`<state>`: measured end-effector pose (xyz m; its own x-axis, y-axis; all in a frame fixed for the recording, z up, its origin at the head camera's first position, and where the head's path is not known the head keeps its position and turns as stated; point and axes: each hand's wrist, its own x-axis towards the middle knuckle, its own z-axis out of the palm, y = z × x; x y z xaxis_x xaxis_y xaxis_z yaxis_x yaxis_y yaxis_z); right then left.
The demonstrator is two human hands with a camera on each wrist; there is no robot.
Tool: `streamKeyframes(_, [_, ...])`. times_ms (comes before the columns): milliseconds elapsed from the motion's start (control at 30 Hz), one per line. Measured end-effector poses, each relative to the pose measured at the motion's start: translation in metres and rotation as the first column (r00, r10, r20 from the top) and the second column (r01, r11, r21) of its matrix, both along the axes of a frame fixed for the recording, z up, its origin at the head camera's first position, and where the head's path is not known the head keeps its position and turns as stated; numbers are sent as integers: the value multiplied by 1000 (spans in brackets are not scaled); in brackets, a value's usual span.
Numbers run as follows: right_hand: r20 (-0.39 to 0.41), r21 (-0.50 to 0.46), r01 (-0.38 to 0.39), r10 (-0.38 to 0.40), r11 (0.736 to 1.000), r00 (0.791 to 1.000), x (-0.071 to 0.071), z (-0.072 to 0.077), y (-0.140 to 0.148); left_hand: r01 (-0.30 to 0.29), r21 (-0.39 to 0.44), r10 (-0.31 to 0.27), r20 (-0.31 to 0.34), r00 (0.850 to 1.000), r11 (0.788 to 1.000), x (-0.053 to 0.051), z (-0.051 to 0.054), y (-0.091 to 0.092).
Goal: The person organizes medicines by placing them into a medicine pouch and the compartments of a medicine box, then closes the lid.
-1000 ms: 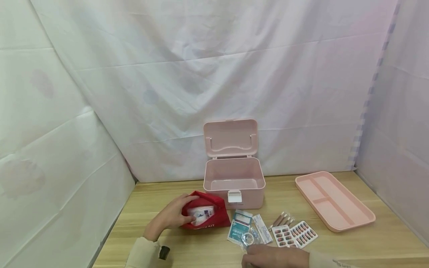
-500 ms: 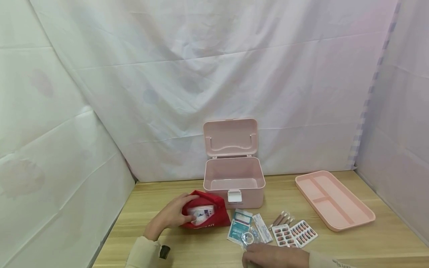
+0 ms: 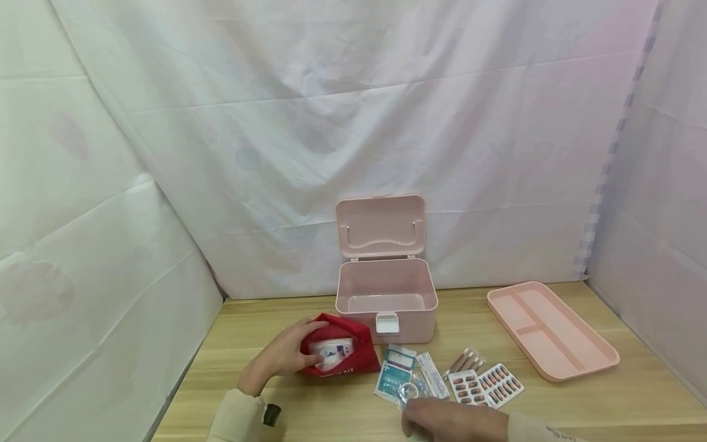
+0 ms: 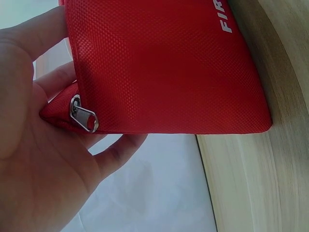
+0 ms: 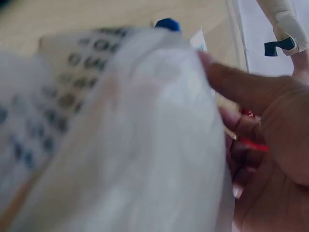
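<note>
Left hand (image 3: 284, 356): hooked round the mouth of the red first-aid pouch (image 3: 361, 359), thumb inside the gap, a finger showing past the edge near the zipper pull (image 4: 86, 118), so a loose hold, not a clenched one
Right hand (image 3: 450, 418): looks like a light pinch on a whitish plastic packet (image 5: 159, 140), thumb on its edge, fingers behind, way too blurry to say what's in it
Red pouch: on the wooden table (image 3: 326, 408), by the left front of the pink box, mouth gaping, with a plastic-wrapped bundle (image 3: 338, 352) inside
Step in hand: my read is the left steadies the pouch while the right deals with that packet
Next move: probably calls for a firm left hold and a careful grip on slippery plastic
Loose supplies: clear bag with a white ring (image 3: 409, 391) just beyond the right hand, then teal-and-white sachet (image 3: 394, 373), narrow white packet (image 3: 432, 376), brown swabs (image 3: 463, 362), two capsule blister packs (image 3: 501, 385)
Pink box (image 3: 411, 331): lid up, nothing visible inside
Divided pink tray (image 3: 552, 331): well off to the right
</note>
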<state>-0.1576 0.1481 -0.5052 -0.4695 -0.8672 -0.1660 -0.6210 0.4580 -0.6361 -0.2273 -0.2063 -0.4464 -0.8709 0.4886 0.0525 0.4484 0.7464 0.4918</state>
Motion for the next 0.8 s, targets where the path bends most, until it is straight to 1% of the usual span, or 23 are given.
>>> streamKeyframes(67, [22, 22, 49, -50, 999, 999, 0, 0, -1, 3, 4, -3, 1, 1000, 1000, 0, 0, 0])
streamKeyframes(133, [20, 33, 76, -77, 997, 997, 1, 1, -3, 7, 7, -7, 0, 1000, 1000, 0, 0, 0])
streamKeyframes(267, [3, 27, 94, -94, 995, 996, 1, 2, -5, 7, 6, -7, 0, 1000, 1000, 0, -1, 0])
streamKeyframes(333, [10, 23, 103, -103, 994, 995, 1, 3, -5, 3, 4, -3, 1, 1000, 1000, -1, -1, 0])
streamKeyframes(500, [80, 21, 145, -147, 989, 986, 2, 5, -3, 5, 8, -5, -3, 1000, 1000, -1, 0, 0])
streamKeyframes(567, [126, 21, 172, -174, 985, 977, 4, 6, -3, 9, 6, -9, -7, 1000, 1000, -1, 0, 0])
streamKeyframes(633, [153, 15, 191, -191, 981, 970, 6, 6, -3, 14, 6, -14, -9, 1000, 1000, -1, 1, 0])
streamKeyframes(700, [173, -8, 197, -193, 980, 966, 7, 5, -3, 18, 5, -18, -11, 1000, 1000, -1, 1, 1])
streamKeyframes(800, [149, -52, 183, -174, 982, 973, 6, 4, -4, 23, 5, -23, -15, 1000, 1000, 0, 2, 1])
